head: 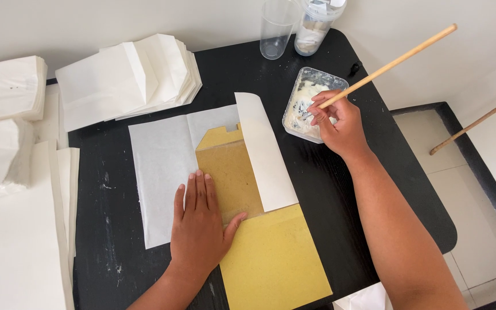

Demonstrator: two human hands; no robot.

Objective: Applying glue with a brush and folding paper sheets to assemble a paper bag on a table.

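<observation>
My left hand point(201, 224) lies flat, fingers apart, on a white paper sheet point(162, 166) and on the edge of a yellow-brown cardboard template point(271, 258) that lies over it. The sheet's right edge is folded up over the template as a flap point(265, 152). My right hand point(340, 123) grips a long wooden stick point(397, 60) whose lower end dips into a clear plastic tub of white paste point(308, 103).
All this rests on a black table point(328, 189) with a rounded right edge. A stack of folded white paper bags point(127, 77) lies at the back left, more white paper piles point(12, 229) at the left. Two clear cups point(276, 28) stand at the back. Another stick point(477, 123) leans at the right.
</observation>
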